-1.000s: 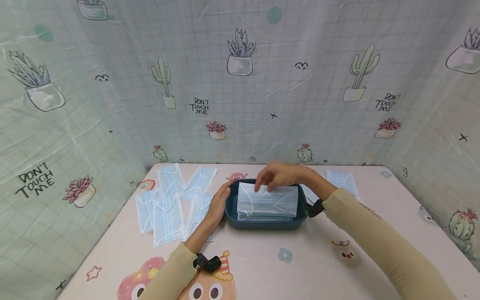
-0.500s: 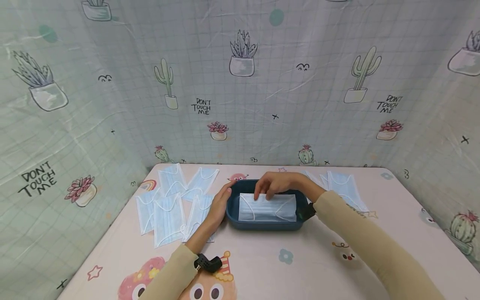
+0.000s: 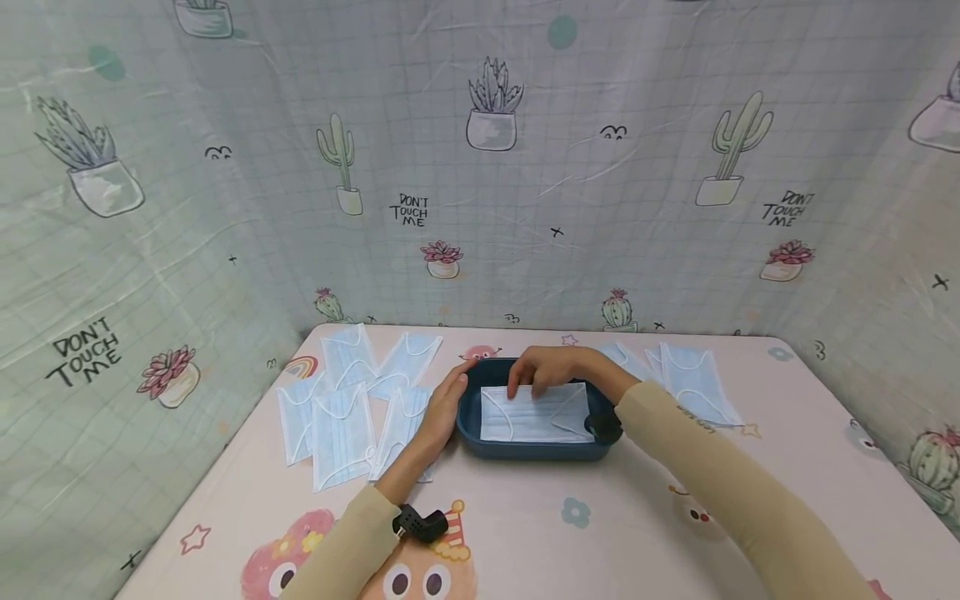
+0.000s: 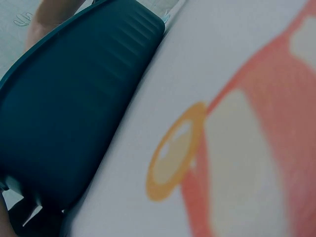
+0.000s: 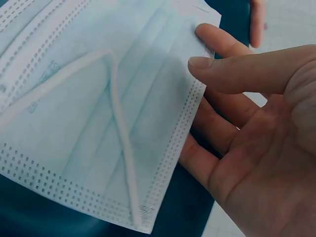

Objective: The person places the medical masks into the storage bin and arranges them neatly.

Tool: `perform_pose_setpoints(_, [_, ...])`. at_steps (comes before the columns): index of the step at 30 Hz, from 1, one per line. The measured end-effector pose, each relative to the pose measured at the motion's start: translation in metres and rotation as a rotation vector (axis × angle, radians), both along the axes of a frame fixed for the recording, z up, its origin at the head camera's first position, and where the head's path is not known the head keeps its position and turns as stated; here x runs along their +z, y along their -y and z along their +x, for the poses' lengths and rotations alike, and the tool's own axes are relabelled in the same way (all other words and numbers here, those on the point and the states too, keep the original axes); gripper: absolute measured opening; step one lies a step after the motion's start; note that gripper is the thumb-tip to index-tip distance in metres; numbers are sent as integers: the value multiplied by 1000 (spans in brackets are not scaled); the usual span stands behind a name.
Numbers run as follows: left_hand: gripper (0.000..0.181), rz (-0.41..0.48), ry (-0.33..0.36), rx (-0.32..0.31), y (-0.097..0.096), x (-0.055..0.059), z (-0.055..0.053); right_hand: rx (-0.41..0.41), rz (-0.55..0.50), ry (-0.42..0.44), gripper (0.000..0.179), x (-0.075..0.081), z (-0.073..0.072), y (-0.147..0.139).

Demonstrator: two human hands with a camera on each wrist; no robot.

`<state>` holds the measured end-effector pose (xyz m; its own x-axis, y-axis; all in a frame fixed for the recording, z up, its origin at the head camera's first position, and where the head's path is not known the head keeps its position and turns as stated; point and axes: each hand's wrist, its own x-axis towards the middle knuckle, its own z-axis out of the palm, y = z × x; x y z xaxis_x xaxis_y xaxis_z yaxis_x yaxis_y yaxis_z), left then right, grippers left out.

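Note:
A dark blue bin (image 3: pixel 531 452) sits at the middle of the table. Inside it lie light blue pleated face masks, one over another, with the top mask (image 3: pixel 534 421) lying lengthwise. My right hand (image 3: pixel 551 367) reaches in from the right and pinches that mask's far edge; in the right wrist view the thumb (image 5: pixel 222 74) is on top and several fingers pass beneath. My left hand (image 3: pixel 438 410) rests along the bin's left end, fingers extended and touching the rim. In the left wrist view the bin's outer wall (image 4: pixel 74 98) hides most of that hand.
Several loose masks (image 3: pixel 343 433) lie overlapping on the table left of my left arm. More masks (image 3: pixel 693 383) lie at the back right, partly behind my right arm. A patterned curtain (image 3: pixel 525 183) stands along the table's back edge and sides.
My right hand has come down and slightly toward me, lowering the mask from near rim height into the bin. The left hand stays at the bin's left end.

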<state>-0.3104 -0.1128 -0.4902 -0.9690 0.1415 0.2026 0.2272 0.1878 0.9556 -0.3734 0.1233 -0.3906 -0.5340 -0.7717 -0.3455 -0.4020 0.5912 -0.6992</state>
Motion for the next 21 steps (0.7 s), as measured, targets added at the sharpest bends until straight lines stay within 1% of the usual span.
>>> perform_pose_setpoints(8, [45, -3, -7, -3, 0, 1, 0, -22, 26, -28, 40, -5, 0, 2])
perform_pose_setpoints(13, [45, 2, -19, -2, -1, 1, -1, -13, 44, -35, 38, -6, -1, 1])
perform_pose_setpoints(18, [45, 0, -15, -1, -1, 0, -1, -19, 60, -60, 36, -2, -2, -1])
perform_pose_setpoints(21, [45, -7, -7, 0, 0, 0, 0, -21, 74, -61, 36, 2, -3, -1])
